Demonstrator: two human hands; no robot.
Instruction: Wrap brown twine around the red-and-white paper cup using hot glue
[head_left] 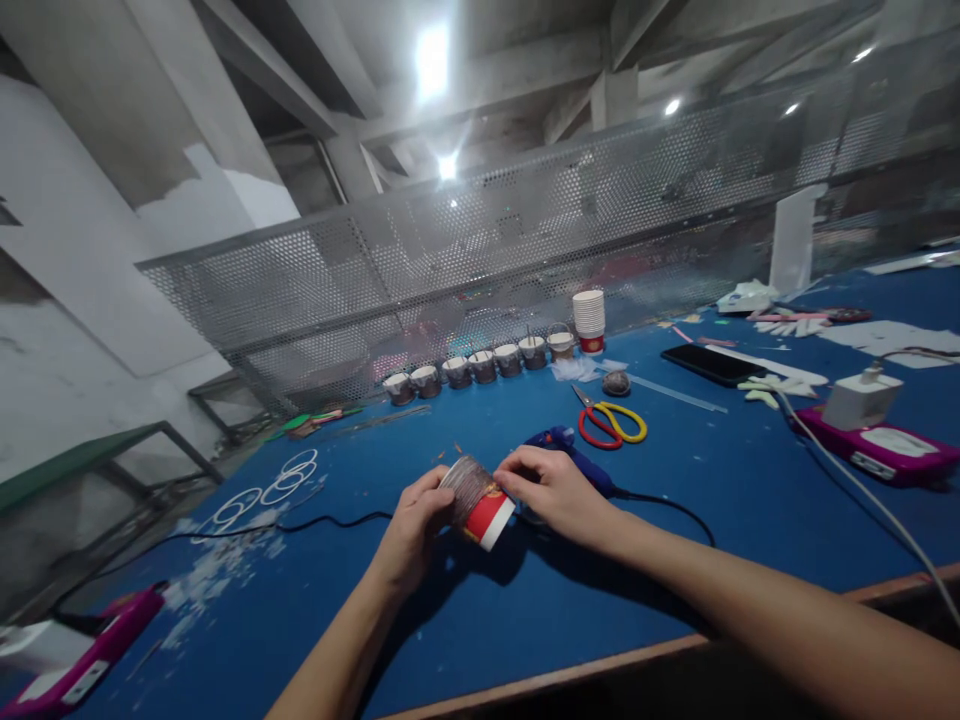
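My left hand (421,515) is wrapped around a red and white paper cup (489,517), which is tilted on its side above the table. Grey-brown cord (472,482) winds around the part of the cup towards its rim, while the red and white part towards the base is bare. At the cup's right side, my right hand (551,490) has its thumb and fingers pinched together close to the cord; whatever lies between them is hidden. Behind that hand a blue glue gun (589,468) rests on the table, partly covered.
Red-and-yellow scissors (611,422) and a ball of cord (616,383) lie beyond my hands. A row of several wrapped cups (484,367) stands at the back beside stacked paper cups (589,318). A phone (712,364) and magenta power strip (877,440) are right; white rings (289,478) left.
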